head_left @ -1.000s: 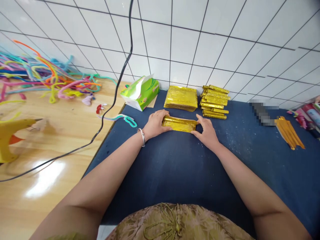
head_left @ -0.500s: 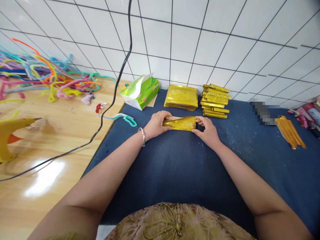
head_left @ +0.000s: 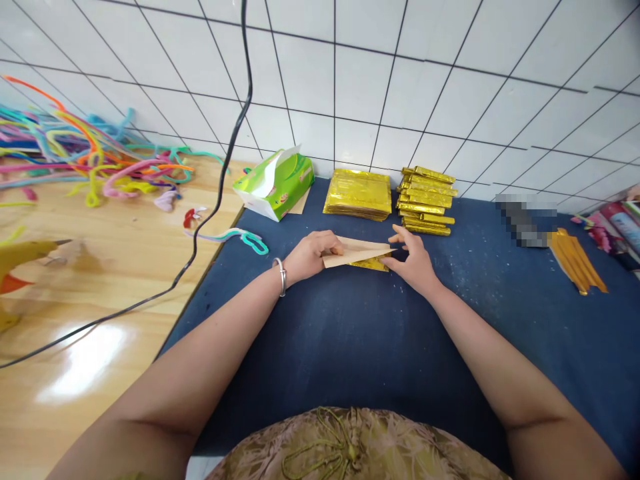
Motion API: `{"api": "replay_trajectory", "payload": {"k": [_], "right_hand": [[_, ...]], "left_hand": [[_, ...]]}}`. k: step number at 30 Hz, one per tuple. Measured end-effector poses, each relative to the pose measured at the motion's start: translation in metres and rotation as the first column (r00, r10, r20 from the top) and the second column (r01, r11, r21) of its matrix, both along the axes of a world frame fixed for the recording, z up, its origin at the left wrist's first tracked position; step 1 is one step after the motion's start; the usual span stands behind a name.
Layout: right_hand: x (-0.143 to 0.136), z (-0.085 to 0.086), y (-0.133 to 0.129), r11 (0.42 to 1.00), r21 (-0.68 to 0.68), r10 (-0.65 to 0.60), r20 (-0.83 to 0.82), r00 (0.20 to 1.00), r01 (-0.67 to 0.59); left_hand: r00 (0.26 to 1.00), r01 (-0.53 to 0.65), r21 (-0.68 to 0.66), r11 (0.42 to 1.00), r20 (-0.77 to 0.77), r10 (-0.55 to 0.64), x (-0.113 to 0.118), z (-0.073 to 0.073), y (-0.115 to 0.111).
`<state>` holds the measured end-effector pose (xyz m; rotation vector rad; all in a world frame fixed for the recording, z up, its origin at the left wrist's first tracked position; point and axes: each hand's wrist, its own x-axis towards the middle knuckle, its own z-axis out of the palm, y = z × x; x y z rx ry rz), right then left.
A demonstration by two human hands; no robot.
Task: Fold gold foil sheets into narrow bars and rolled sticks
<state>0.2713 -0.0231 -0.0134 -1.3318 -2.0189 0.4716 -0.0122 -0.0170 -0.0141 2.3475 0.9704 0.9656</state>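
A sheet of gold foil paper (head_left: 357, 251) lies folded over at the middle of the dark blue table cover. Its plain tan back faces up, and a strip of gold shows along the lower right edge. My left hand (head_left: 316, 252), with a silver bangle at the wrist, is closed on the sheet's left end, fingertips on the tan side. At the right end, my right hand (head_left: 413, 260) has its thumb by the gold edge and its fingers spread apart. The sheet's pointed right corner sticks out between thumb and fingers.
Behind my hands sit a stack of flat gold sheets (head_left: 357, 193) and a pile of folded gold strips (head_left: 427, 200). A green tissue box (head_left: 275, 183) stands left of them. Pipe cleaners (head_left: 95, 157), a yellow glue gun (head_left: 25, 260) and a black cable (head_left: 220, 180) are leftward.
The sheet has turned from gold side up to mostly tan side up, folded toward me. My right fingers have spread from its right end. The view has shifted slightly.
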Motion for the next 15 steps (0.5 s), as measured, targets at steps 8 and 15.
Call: {"api": "replay_trajectory", "payload": {"k": [8,15], "right_hand": [[-0.003,0.006,-0.007,0.968,0.216,0.118,0.051,0.992,-0.127],[-0.001,0.009,-0.013,0.884,0.449,0.131,0.025,0.991,-0.128]], "left_hand": [[0.997,0.005,0.053,0.999,0.081,-0.009,0.002,0.001,-0.005],[0.994,0.018,0.131,0.991,0.105,-0.032,0.001,0.015,-0.006]]}}
